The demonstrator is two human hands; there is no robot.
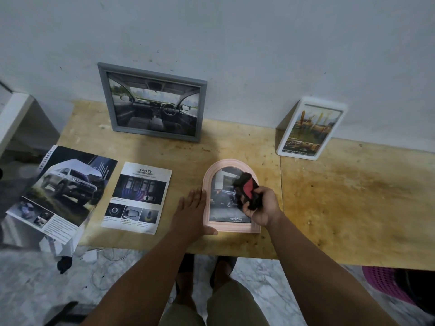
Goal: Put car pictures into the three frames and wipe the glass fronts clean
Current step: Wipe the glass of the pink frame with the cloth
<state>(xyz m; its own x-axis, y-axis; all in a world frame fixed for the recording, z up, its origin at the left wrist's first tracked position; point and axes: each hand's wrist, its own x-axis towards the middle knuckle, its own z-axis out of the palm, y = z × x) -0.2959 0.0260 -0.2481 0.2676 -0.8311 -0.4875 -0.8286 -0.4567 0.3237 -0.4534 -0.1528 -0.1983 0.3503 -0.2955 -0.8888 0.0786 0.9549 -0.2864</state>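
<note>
A pink arched frame (210,175) lies flat on the wooden table (341,196), holding a picture of a dark car. My left hand (193,208) rests flat against the frame's left side, fingers together. My right hand (261,205) grips a black and red cloth (247,187) pressed on the glass. A grey frame (106,100) with a car-interior picture leans on the wall at the back. At the back right a white frame (339,128) with a picture of yellow pickup trucks also leans on the wall.
Two loose brochure pages lie at the left: a safety sheet (138,196) and a large pickup page (61,191) overhanging the table's left edge. A pink basket (386,283) sits under the table at the right. Cables lie on the marble floor (106,257).
</note>
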